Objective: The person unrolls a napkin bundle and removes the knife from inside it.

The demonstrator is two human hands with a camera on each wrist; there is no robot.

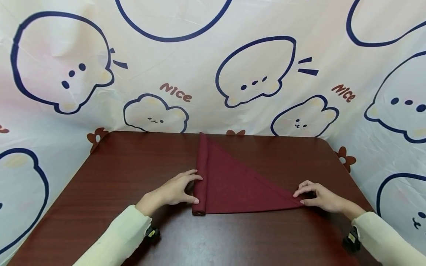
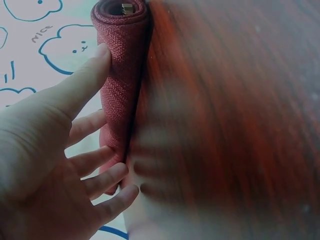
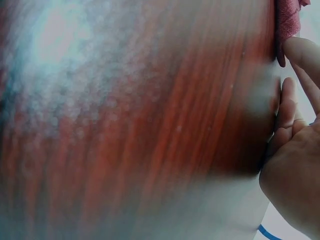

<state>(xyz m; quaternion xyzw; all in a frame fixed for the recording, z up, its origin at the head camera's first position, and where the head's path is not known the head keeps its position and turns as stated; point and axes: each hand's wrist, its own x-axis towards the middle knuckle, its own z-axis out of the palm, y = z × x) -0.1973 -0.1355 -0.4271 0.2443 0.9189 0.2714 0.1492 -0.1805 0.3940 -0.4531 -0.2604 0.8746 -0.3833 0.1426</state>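
A dark red woven cloth (image 1: 239,181) lies on the table, its left side wound into a tight roll (image 1: 201,162) and the rest spread flat as a triangle tapering to the right. My left hand (image 1: 178,188) touches the roll from its left side, thumb near the close end and fingers spread farther along. Inside the roll's open end, the left wrist view shows a small gold-coloured piece (image 2: 128,9). At the cloth's pointed right corner, my right hand (image 1: 319,197) pinches the tip between thumb and fingers. Only a bit of that corner (image 3: 287,25) appears in the right wrist view.
The dark brown wooden table (image 1: 149,151) has a glossy top. Behind it and at both sides hangs a pale sheet (image 1: 199,66) printed with cartoon outlines. Each sleeve cuff carries a small black device (image 1: 152,234).
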